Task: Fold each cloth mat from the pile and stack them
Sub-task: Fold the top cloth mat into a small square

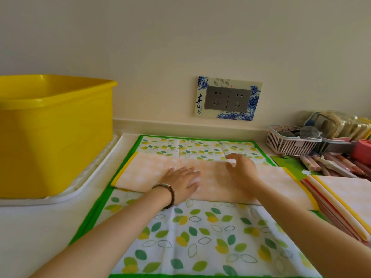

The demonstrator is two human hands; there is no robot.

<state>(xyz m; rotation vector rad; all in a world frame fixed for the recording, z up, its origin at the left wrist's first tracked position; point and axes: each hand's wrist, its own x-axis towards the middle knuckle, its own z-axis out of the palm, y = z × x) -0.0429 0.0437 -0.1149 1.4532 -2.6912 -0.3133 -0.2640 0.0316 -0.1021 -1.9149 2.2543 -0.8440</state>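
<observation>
White bench [30, 227], twin socket [227, 99] on the wall. Folded peach mat [152, 173] lies across leaf-print cloth [200, 237], folded stack [345, 199] at right. Left hand [180, 179] spread flat on mat; right hand [240, 167] arched at its far edge, grip indeterminate.

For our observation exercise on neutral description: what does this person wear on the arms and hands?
No sleeves or gloves are in view. The left hand has a bracelet of round brown and pale beads at its wrist. The right hand shows no bracelet or watch.
</observation>
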